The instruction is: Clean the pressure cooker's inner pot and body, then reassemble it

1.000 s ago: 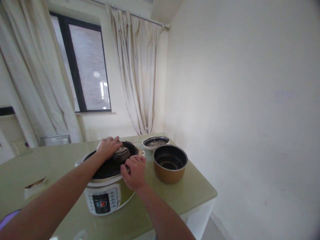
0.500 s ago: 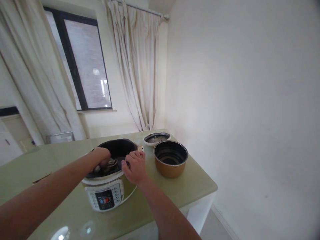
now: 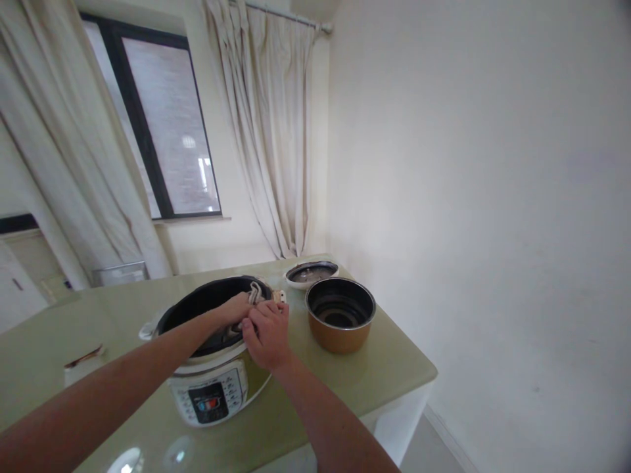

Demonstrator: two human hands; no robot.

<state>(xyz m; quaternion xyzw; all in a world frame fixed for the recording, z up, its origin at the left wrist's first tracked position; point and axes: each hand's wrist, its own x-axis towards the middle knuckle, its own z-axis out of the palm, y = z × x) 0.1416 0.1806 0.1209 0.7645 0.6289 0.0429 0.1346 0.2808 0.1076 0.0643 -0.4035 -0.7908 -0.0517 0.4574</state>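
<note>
A white and green electric pressure cooker (image 3: 211, 394) stands lidless on the table, its dark inside showing. My left hand (image 3: 235, 311) reaches into it, closed around a pale cloth (image 3: 255, 293) pressed against the right inner wall; part of the cloth is hidden behind my hands. On the right side of the rim, my right hand (image 3: 269, 332) grips the cooker, fingers wrapped over the edge next to the left hand. To the right sits the inner pot (image 3: 340, 338), brown outside and black inside. Behind it lies the cooker's round lid (image 3: 311, 273), underside up.
The pale green table (image 3: 394, 368) ends at a right edge near the white wall (image 3: 473, 230). A small brown-tipped item (image 3: 85, 357) lies on the left. Curtains (image 3: 271, 131) and a dark-framed window (image 3: 167, 125) are behind the table.
My left hand has moved the cloth from the left-middle of the cooker's inside to its right wall, beside my right hand. The right hand keeps its hold on the rim.
</note>
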